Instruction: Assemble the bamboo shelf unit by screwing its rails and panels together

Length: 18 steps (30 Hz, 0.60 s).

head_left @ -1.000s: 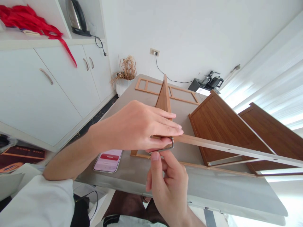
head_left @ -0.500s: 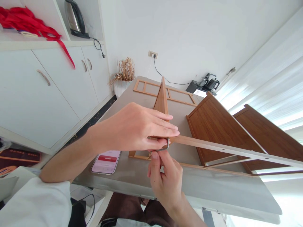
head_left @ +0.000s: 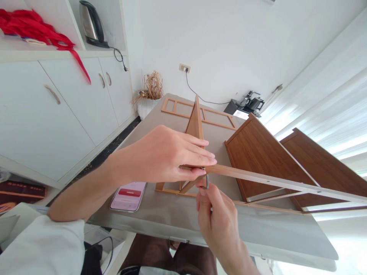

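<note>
My left hand [head_left: 168, 154] lies across the corner of a wooden shelf frame [head_left: 258, 177], fingers over its top and thumb hidden, gripping the joint. Below it, my right hand [head_left: 219, 215] pinches a small bent hex key [head_left: 207, 181] between thumb and fingers. A bolt head [head_left: 203, 168] shows at the joint beside my left fingertips, just above the key; whether the key touches it I cannot tell. One upright wooden panel [head_left: 195, 119] rises behind my left hand. Farther right, two brown shelf boards [head_left: 266, 152] [head_left: 323, 168] stand tilted within the frame.
The grey table [head_left: 275, 225] bears a phone [head_left: 129, 196] left of my hands and a flat wooden ladder-like frame [head_left: 219, 117] at the back. Beyond the table are a dried plant [head_left: 153, 86] and a black stand with kettles [head_left: 243, 105]. White cabinets [head_left: 69, 107] line the left.
My right hand has moved right and slightly down with the hex key, whose visible end now points differently. My left hand stays on the frame joint.
</note>
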Motion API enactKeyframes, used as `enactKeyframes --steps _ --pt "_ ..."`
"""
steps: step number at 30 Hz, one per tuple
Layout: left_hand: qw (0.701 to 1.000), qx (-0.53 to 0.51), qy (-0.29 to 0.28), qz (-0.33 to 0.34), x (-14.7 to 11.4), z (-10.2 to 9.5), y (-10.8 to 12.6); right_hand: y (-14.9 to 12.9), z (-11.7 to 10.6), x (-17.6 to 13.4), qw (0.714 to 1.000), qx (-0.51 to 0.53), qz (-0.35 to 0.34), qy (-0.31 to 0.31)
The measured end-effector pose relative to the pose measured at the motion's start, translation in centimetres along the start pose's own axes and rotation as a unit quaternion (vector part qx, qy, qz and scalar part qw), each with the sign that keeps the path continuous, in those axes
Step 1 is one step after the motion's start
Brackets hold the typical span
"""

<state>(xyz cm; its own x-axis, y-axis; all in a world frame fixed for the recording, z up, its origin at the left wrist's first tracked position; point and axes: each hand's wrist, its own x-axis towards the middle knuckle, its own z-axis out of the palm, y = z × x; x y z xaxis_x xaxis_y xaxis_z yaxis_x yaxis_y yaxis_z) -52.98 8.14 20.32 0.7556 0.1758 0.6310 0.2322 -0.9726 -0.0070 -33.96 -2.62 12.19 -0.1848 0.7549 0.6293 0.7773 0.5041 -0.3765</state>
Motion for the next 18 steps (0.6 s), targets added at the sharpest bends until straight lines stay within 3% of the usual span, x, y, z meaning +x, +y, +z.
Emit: enactKeyframes --steps 6,18 --pt "1.000 0.000 0.005 0.000 -0.1 0.0 0.0 1.7 -2.5 0.5 0.992 -0.094 -0.039 -0.073" --pt "1.000 0.007 -0.010 -0.002 -0.2 -0.1 -0.1 1.1 -3.3 1.3 0.991 -0.057 0.001 -0.123"
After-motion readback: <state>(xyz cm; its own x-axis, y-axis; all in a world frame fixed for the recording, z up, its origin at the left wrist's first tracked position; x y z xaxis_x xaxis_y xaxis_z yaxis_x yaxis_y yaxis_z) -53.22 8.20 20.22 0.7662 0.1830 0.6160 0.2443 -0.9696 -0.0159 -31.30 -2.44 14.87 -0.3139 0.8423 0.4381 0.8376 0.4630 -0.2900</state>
